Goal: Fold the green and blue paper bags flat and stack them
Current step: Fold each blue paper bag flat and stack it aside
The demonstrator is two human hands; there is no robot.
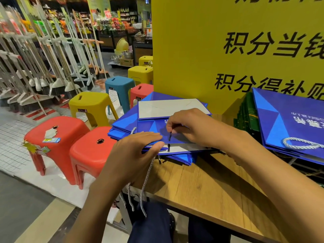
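A stack of flat blue paper bags (126, 123) lies at the left end of the wooden table (201, 186). On top lies a folded blue bag (152, 128) with its white base panel (168, 107) turned up. My left hand (138, 151) grips this bag's near edge, fingers on top and thumb at the rim, and its grey rope handle (147, 179) hangs off the table. My right hand (189, 127) pinches a black cord end (170, 135) on the bag's face. Green bags (247, 113) stand on edge at the right, partly hidden behind another blue bag (287, 123).
A big yellow sign (219, 41) with black characters stands behind the table. Red (57, 137), yellow (91, 104) and blue (119, 85) plastic stools crowd the floor to the left. Brooms and mops (35, 67) line the aisle beyond.
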